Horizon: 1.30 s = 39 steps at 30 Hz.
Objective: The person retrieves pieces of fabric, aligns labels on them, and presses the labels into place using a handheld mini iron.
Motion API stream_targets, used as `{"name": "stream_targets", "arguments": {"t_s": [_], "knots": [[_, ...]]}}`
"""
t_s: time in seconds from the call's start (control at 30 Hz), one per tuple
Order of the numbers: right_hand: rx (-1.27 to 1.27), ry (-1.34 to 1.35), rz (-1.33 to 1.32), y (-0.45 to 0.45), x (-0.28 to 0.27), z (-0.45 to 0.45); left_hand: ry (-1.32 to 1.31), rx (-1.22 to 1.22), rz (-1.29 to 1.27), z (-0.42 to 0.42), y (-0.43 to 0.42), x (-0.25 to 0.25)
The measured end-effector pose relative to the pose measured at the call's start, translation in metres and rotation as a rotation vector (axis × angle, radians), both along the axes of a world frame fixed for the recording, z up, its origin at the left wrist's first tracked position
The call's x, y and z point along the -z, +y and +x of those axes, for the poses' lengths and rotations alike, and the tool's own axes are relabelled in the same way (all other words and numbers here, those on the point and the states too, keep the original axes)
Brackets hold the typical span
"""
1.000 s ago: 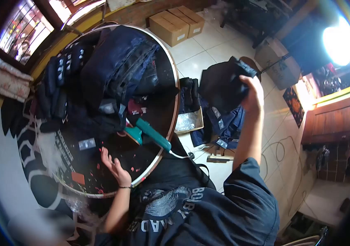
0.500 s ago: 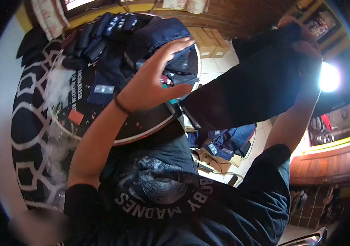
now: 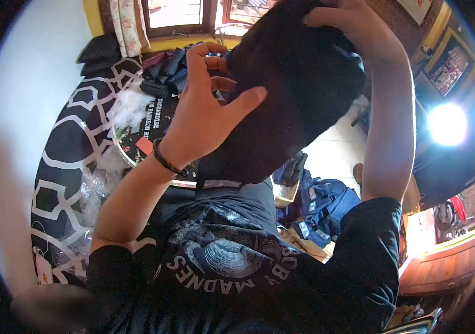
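Observation:
A dark garment (image 3: pixel 299 94), its exact kind unclear, hangs raised in front of me and hides much of the round table behind it. High on its upper right edge, my right hand (image 3: pixel 360 28) is closed on the cloth, thumb in front. My left hand (image 3: pixel 204 111), with a dark band at the wrist, is at the left edge. Its thumb lies over the front of the cloth and its bent fingers pass behind, where their tips are hidden.
The round table's pale rim (image 3: pixel 119 146) shows at left, with an orange card (image 3: pixel 144 146) and rolled dark garments (image 3: pixel 176 69) on top. Clear plastic wrap (image 3: pixel 101 183) lies on the patterned black-and-white cover (image 3: pixel 62 161). Labelled navy garments (image 3: pixel 326 200) are piled low at right.
The garment has come up and left, now in front of my chest. My left hand, earlier apart from it with fingers stretched, now has the cloth's edge between thumb and fingers. The view has shifted.

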State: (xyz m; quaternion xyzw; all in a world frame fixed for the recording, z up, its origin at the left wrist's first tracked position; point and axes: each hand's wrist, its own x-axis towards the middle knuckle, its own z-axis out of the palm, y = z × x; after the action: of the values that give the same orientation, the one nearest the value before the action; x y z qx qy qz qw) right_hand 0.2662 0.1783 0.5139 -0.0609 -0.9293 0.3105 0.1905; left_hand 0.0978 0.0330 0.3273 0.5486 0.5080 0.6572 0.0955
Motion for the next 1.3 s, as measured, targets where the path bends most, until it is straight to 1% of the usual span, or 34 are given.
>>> {"name": "stream_targets", "arguments": {"t_s": [0.13, 0.17, 0.2, 0.23, 0.3, 0.33, 0.37, 0.43, 0.47, 0.5, 0.53, 0.57, 0.6, 0.63, 0.7, 0.77, 0.8, 0.83, 0.87, 0.9, 0.97, 1.0, 1.03, 1.07, 1.1, 1.13, 1.17, 1.23, 1.27, 1.3], "knots": [[-0.021, -0.025, 0.081, -0.018, -0.007, -0.019, -0.030, -0.052, -0.061, -0.010, -0.019, -0.016], [-0.027, -0.032, 0.093, -0.023, -0.007, -0.024, 0.052, -0.131, -0.066, -0.015, -0.021, -0.017], [0.037, -0.022, 0.091, -0.029, -0.009, -0.027, 0.133, -0.212, -0.071, -0.020, -0.024, -0.019], [0.032, -0.016, 0.094, -0.034, -0.010, -0.031, 0.138, -0.218, -0.068, -0.025, -0.028, -0.024], [0.150, -0.019, 0.312, -0.041, -0.011, -0.041, 0.016, 0.041, -0.225, -0.032, -0.037, -0.035], [0.145, -0.012, 0.313, -0.043, -0.010, -0.044, 0.042, 0.143, -0.197, -0.033, -0.040, -0.037], [0.100, -0.018, 0.312, -0.044, -0.010, -0.047, 0.047, 0.137, -0.197, -0.037, -0.041, -0.042], [0.055, -0.017, 0.311, -0.047, -0.011, -0.052, 0.009, 0.164, -0.382, -0.044, -0.043, -0.052], [0.003, -0.066, 0.274, -0.047, -0.013, -0.055, -0.077, 0.248, -0.328, -0.044, -0.045, -0.055], [-0.048, -0.116, 0.236, -0.046, -0.015, -0.057, -0.069, 0.247, -0.328, -0.044, -0.045, -0.057], [-0.045, -0.108, 0.236, -0.027, -0.007, -0.068, -0.065, 0.240, -0.239, -0.044, -0.045, -0.059], [-0.115, 0.028, 0.306, 0.006, 0.012, -0.088, -0.063, 0.235, -0.152, -0.044, -0.044, -0.061], [-0.184, 0.163, 0.376, 0.025, 0.024, -0.099, -0.056, 0.238, -0.155, -0.044, -0.044, -0.065], [-0.120, 0.048, 0.295, 0.028, 0.025, -0.098, -0.068, 0.209, -0.131, -0.046, -0.045, -0.069], [-0.130, 0.018, 0.201, 0.032, 0.035, -0.086, -0.081, 0.175, -0.100, -0.052, -0.043, -0.076], [-0.129, 0.077, 0.208, 0.030, 0.042, -0.079, -0.082, 0.177, -0.091, -0.059, -0.041, -0.080], [-0.138, 0.112, 0.061, 0.025, 0.048, -0.068, -0.084, 0.172, -0.087, -0.063, -0.043, -0.083], [-0.146, 0.145, -0.089, 0.019, 0.052, -0.061, 0.077, 0.148, -0.094, -0.066, -0.047, -0.087], [-0.196, 0.157, -0.128, 0.019, 0.059, -0.060, 0.237, 0.124, -0.103, -0.068, -0.049, -0.091], [-0.223, 0.256, -0.143, 0.015, 0.071, -0.054, 0.233, 0.120, -0.104, -0.069, -0.049, -0.095], [-0.326, 0.377, -0.260, 0.002, 0.080, -0.046, 0.334, 0.113, -0.055, -0.073, -0.049, -0.100], [-0.331, 0.371, -0.266, -0.004, 0.081, -0.046, 0.339, 0.126, -0.014, -0.078, -0.047, -0.100], [-0.232, 0.400, -0.216, -0.009, 0.081, -0.047, 0.334, 0.119, -0.020, -0.080, -0.047, -0.104], [-0.132, 0.429, -0.166, -0.012, 0.082, -0.048, 0.456, 0.042, -0.003, -0.081, -0.049, -0.111], [-0.137, 0.427, -0.172, -0.011, 0.083, -0.052, 0.579, -0.035, 0.013, -0.082, -0.051, -0.117], [-0.173, 0.458, -0.364, -0.007, 0.083, -0.058, 0.606, -0.025, -0.008, -0.084, -0.052, -0.121], [-0.207, 0.487, -0.555, -0.004, 0.082, -0.062, 0.606, -0.027, -0.011, -0.069, -0.058, -0.131], [-0.169, 0.508, -0.547, -0.015, 0.077, -0.063, 0.612, -0.322, -0.094, -0.034, -0.069, -0.149], [-0.124, 0.512, -0.558, -0.028, 0.071, -0.060, 0.616, -0.374, -0.063, -0.031, -0.073, -0.150], [-0.080, 0.516, -0.569, -0.038, 0.066, -0.058, 0.616, -0.375, -0.063, -0.029, -0.075, -0.149]]}}
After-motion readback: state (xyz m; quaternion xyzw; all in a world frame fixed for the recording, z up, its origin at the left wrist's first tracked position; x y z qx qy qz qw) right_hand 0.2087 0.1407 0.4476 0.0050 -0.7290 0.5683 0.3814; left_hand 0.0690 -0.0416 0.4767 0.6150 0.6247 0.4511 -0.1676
